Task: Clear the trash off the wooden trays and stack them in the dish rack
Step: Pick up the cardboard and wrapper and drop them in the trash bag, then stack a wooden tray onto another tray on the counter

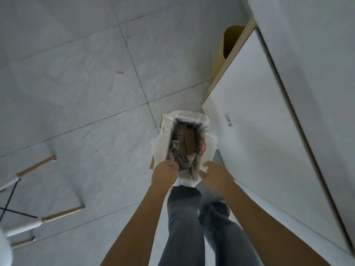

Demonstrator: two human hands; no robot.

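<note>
A trash bin lined with a white plastic bag (165, 135) stands on the tiled floor just ahead of my legs. Inside it lie crumpled paper and a brown piece of cardboard (189, 140). My left hand (165, 174) grips the bag's near left rim. My right hand (215, 175) pinches the bag's near right rim. Both arms reach straight down from the bottom of the view. No wooden tray or dish rack is in view.
A white cabinet (259, 131) with a wood-edged top rises close on the right of the bin. A yellow-brown container (224, 52) stands behind it. Chair legs (63, 213) of light wood stick out at the lower left. A small scrap (119, 72) lies on the floor.
</note>
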